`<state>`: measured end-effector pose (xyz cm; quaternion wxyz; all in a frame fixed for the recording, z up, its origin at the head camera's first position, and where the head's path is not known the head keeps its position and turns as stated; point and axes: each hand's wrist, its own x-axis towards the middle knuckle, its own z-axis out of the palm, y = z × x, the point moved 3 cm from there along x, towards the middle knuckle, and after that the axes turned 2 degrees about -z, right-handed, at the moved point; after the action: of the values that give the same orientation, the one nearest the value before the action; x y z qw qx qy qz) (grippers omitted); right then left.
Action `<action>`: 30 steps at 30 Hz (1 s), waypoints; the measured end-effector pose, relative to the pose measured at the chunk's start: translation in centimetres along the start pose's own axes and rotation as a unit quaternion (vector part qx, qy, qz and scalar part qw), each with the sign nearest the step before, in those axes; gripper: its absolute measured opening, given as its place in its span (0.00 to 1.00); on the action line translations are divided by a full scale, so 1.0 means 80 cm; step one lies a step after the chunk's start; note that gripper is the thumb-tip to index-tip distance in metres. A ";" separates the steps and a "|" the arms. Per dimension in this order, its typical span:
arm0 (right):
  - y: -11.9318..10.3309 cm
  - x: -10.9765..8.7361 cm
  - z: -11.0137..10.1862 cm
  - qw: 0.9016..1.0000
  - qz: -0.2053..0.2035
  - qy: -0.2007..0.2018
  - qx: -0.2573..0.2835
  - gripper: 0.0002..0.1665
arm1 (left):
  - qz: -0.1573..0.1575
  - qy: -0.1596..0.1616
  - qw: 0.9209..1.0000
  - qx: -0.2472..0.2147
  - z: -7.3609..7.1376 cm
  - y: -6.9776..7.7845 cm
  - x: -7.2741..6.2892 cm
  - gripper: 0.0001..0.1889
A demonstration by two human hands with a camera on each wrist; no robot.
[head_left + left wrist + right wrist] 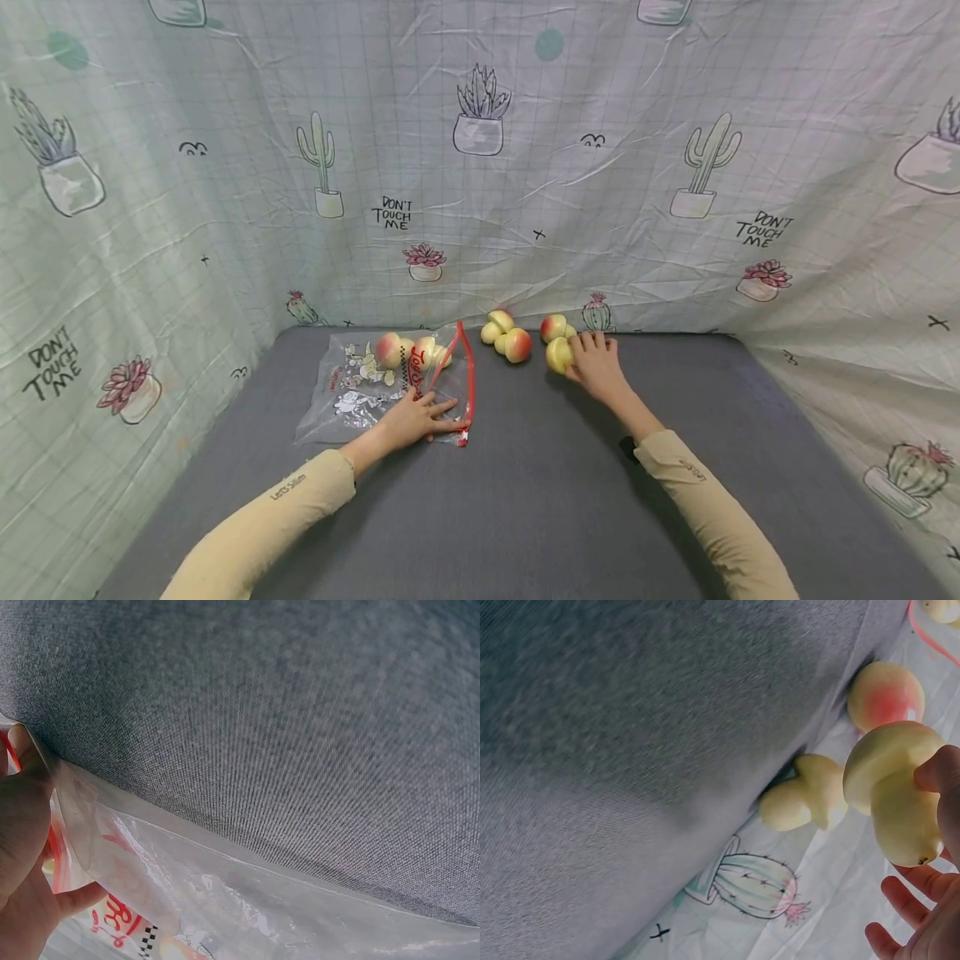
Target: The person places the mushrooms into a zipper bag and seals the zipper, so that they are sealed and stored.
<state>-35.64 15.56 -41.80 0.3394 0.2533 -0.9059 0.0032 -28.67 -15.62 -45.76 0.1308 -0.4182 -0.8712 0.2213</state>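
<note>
My right hand [596,367] pinches a pale yellow toy mushroom [900,817], thumb on its near side and other fingers loosely bent. Another toy mushroom [553,327] with a red-blushed cap lies just behind it. To their left sit two more toy mushrooms, one at the back [500,320] and one in front [517,345]. My left hand [412,423] lies spread at the red-edged mouth of a clear printed zip bag [318,412]; in the left wrist view its fingers [22,750] touch the plastic. Toy mushrooms [390,350] show inside the bag.
A dark grey cloth-covered table [510,508] spreads beneath both hands. Its back edge meets a hanging curtain [540,208] printed with cacti, which also runs along both sides.
</note>
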 end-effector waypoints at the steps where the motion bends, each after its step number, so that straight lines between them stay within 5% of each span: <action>1: -0.002 0.001 0.000 1.000 -0.001 -0.001 0.001 0.24 | -0.001 -0.001 1.000 0.004 0.001 0.000 0.000 0.28; 30: -0.048 0.014 0.012 0.999 -0.038 -0.015 0.010 0.24 | -0.001 0.001 1.000 -0.024 0.005 -0.001 -0.001 0.28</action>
<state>-35.14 11.51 -42.47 0.3233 0.2912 -0.9004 -0.0039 -28.87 -15.83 -46.06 0.1218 -0.4210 -0.8764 0.1998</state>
